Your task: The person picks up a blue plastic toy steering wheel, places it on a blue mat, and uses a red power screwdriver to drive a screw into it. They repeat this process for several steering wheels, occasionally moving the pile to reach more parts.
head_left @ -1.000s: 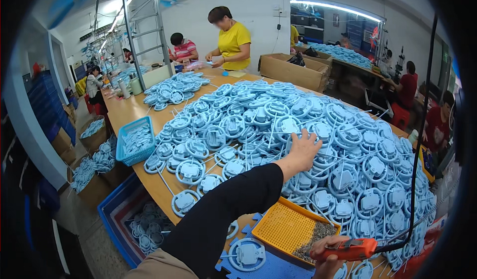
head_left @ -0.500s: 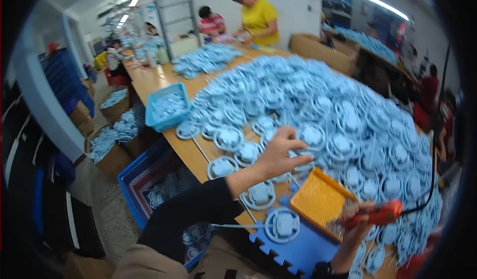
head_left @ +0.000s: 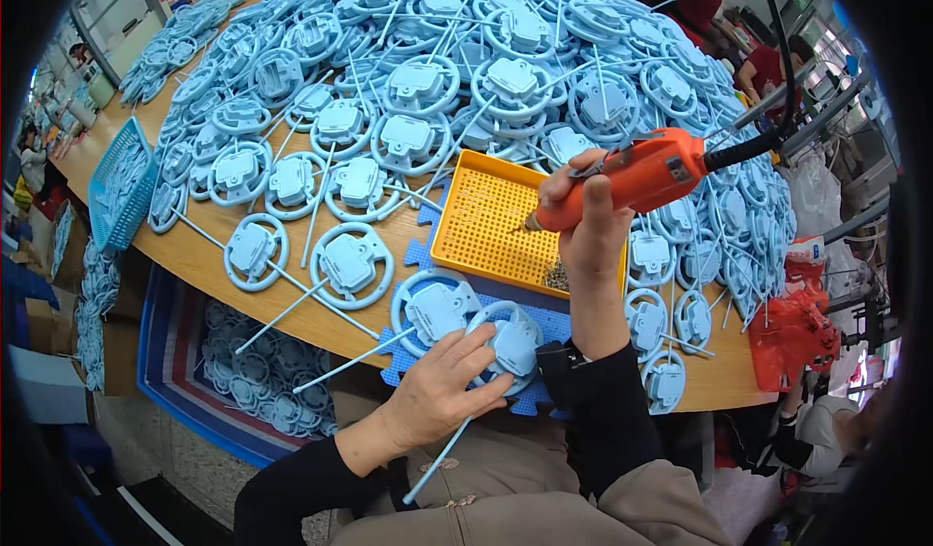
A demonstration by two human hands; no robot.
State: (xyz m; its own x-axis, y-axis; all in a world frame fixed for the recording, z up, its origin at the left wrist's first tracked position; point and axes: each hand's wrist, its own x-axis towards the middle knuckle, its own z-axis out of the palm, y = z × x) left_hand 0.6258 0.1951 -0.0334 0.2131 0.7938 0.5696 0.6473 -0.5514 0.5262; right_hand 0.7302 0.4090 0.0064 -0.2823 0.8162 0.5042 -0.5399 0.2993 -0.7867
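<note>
My left hand (head_left: 442, 390) is closed on a light-blue plastic ring-shaped part (head_left: 513, 344), its thin stick pointing down toward my lap. A second ring part (head_left: 437, 311) lies beside it on the blue foam mat (head_left: 558, 326), its stick running to the lower left. In my right hand (head_left: 598, 240) is an orange electric screwdriver (head_left: 646, 172) with a black cable. Its tip points down-left over a yellow perforated tray (head_left: 474, 196), where small metal screws (head_left: 556, 277) gather near the right corner. My left fingers partly cover the held part.
A large heap of the same blue parts (head_left: 515, 26) covers the wooden table (head_left: 185, 245). At the left stands a blue basket (head_left: 124, 191) of pieces. A blue-rimmed bin (head_left: 160, 352) with more parts sits below the table edge. People (head_left: 768, 65) sit beyond the heap.
My view has swung down and toward the right. My left hand has come from above the parts near the tray to the mat's near edge, now gripping a ring part. The screwdriver stays in my right hand.
</note>
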